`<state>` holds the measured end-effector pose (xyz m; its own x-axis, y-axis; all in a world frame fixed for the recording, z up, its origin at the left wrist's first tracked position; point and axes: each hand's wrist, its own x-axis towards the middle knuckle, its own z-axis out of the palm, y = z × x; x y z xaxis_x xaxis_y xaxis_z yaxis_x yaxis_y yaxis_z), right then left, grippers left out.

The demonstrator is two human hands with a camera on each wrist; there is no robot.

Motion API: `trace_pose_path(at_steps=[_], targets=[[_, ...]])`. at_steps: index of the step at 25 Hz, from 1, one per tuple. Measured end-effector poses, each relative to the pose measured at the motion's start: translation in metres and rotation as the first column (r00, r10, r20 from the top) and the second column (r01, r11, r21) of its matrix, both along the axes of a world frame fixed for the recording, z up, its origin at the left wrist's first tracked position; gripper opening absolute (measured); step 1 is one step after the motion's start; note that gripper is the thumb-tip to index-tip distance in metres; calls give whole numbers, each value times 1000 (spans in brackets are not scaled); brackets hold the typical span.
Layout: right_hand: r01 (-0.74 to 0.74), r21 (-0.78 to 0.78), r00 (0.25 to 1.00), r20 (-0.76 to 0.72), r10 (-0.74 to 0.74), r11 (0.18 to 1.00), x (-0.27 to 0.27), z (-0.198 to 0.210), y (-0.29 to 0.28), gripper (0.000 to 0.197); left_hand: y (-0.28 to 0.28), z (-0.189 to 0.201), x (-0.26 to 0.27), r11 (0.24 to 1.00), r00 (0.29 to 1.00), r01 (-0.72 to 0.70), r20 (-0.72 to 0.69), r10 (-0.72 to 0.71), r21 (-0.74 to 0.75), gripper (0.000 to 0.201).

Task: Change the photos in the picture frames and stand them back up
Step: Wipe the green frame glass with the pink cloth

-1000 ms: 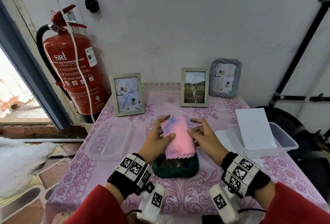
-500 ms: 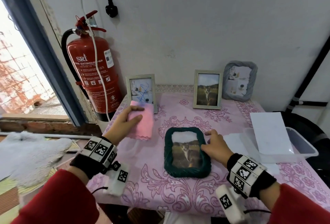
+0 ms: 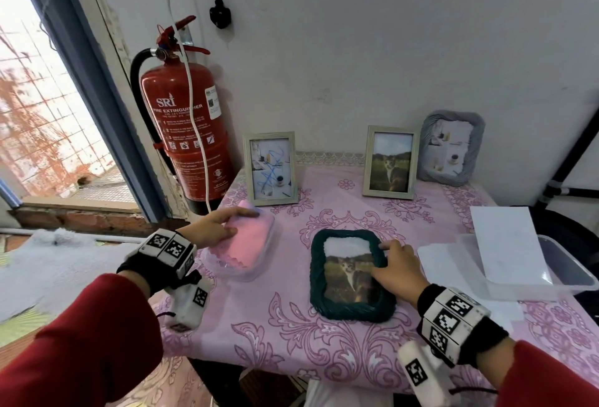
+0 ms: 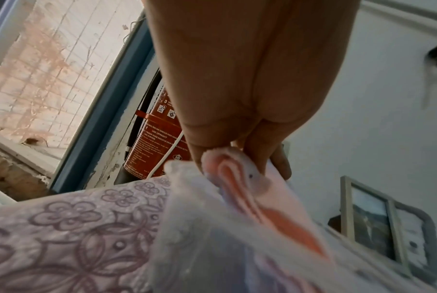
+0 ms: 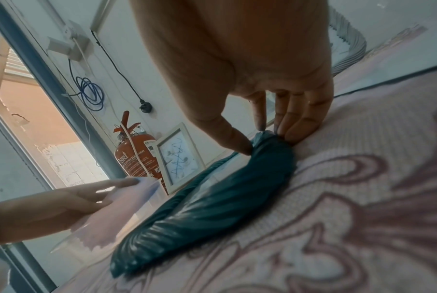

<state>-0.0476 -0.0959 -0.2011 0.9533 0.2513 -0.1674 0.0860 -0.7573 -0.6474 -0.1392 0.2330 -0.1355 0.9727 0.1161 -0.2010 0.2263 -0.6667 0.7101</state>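
Two hands are at work: the right hand (image 3: 393, 272) rests on the right rim of the dark green frame (image 3: 350, 273), its thumb on the front and its fingers (image 5: 297, 123) curled over the outer edge, so it grips the frame; the left hand (image 3: 215, 228) pinches a folded pink cloth (image 3: 241, 244), thumb under and fingers laid over it, above a clear plastic tub (image 3: 227, 265) at the left of the table (image 3: 291, 325). That green frame lies flat and face up in the middle of the table, a cat photo showing in it, its long axis running from the person toward the wall, the picture's top at the far end. Behind it three frames stand upright by the wall: a pale wooden frame (image 3: 271, 168) holding a scribbled picture, a second wooden frame (image 3: 390, 162) with the cat photo, and a grey frame (image 3: 451, 147). Judging by this, the green frame has its photo and needs standing up; whether others need changing I cannot tell.
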Motion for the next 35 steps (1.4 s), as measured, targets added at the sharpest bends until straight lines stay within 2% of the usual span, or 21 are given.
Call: trace_pose_path(at_steps=[4, 7, 9, 11, 13, 15, 17, 19, 22, 24, 27, 29, 31, 33, 35], targets=[[-10, -1, 1000, 13, 10, 1000, 0, -2, -1, 56, -4, -7, 2, 987, 998, 61, -39, -56, 146, 58], [-13, -2, 1000, 23, 13, 1000, 0, -3, -2, 56, -5, -12, 1, 920, 998, -21, 56, -1, 392, 54], [-14, -13, 999, 31, 14, 1000, 0, -3, -2, 57, -9, -13, 0, 895, 987, -52, 160, -22, 444, 49], [-15, -30, 999, 33, 16, 999, 0, -3, -1, 58, -14, -15, 1, 924, 985, 18, 153, -82, 381, 47], [-16, -33, 1000, 23, 17, 999, 0, -3, -2, 59, -19, -20, 3, 931, 993, 115, -11, -119, 346, 51], [-17, -27, 1000, 11, 17, 1000, 1, -2, -3, 60, -20, -25, 6, 906, 973, 193, -189, -129, 376, 56], [-24, -27, 1000, 7, 24, 999, 2, -1, -5, 64, -21, -26, 7, 895, 961, 213, -247, -121, 392, 58], [-26, -28, 1000, 10, 27, 999, 3, 0, -6, 69, -21, -21, 9, 895, 972, 192, -207, -115, 402, 55], [-7, -13, 1000, 24, 7, 1000, 3, 2, -6, 76, -29, -10, 12, 920, 999, 42, 3, -47, 389, 46], [19, 13, 1000, 5, -19, 1000, 5, 5, -6, 77, -37, -1, 15, 952, 986, -73, 162, 25, 298, 40], [69, 78, 996, -61, -64, 995, 6, 10, -7, 75, -56, 11, 23, 983, 953, -101, 298, 51, 154, 35], [117, 203, 987, -135, -91, 972, 6, 13, -7, 62, -74, 14, 29, 994, 955, -64, 295, 34, 92, 33], [185, 400, 961, -266, -79, 898, 3, 17, -6, 45, -92, 10, 34, 999, 973, -46, 227, 42, 14, 36], [265, 534, 925, -375, -56, 803, 0, 22, -5, 44, -106, 2, 37, 998, 990, -54, 128, 59, -43, 46], [295, 584, 913, -404, -44, 756, -2, 25, -4, 45, -117, -8, 39, 994, 998, -51, 37, 55, -97, 56]])
